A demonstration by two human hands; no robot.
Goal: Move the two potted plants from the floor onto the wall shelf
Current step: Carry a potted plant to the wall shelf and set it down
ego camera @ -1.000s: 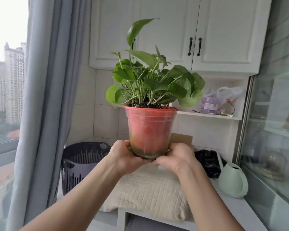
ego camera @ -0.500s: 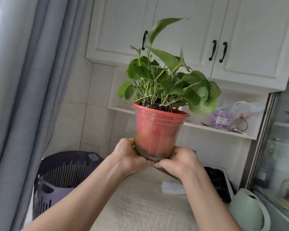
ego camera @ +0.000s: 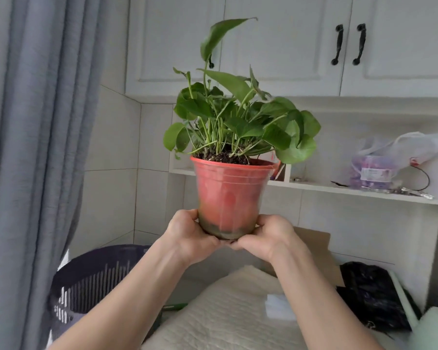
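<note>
A potted plant (ego camera: 230, 195) with broad green leaves in a red plastic pot is held up in front of me, upright. My left hand (ego camera: 190, 236) cups the pot's base from the left and my right hand (ego camera: 268, 236) cups it from the right. The pot's rim is about level with the white wall shelf (ego camera: 339, 190) behind it, under the cabinets. A second potted plant is not in view.
White cabinets (ego camera: 288, 46) with black handles hang above the shelf. A plastic bag with a purple container (ego camera: 379, 168) lies on the shelf's right part. Below are a dark slatted basket (ego camera: 91, 281), a beige quilted cushion (ego camera: 228, 319), cardboard, a black bag (ego camera: 371, 294) and a pale green watering can (ego camera: 432, 329). A grey curtain (ego camera: 36, 147) hangs left.
Both hands have carried the pot closer to the wall shelf, and my view has moved nearer to it; the window at the left has dropped out of sight.
</note>
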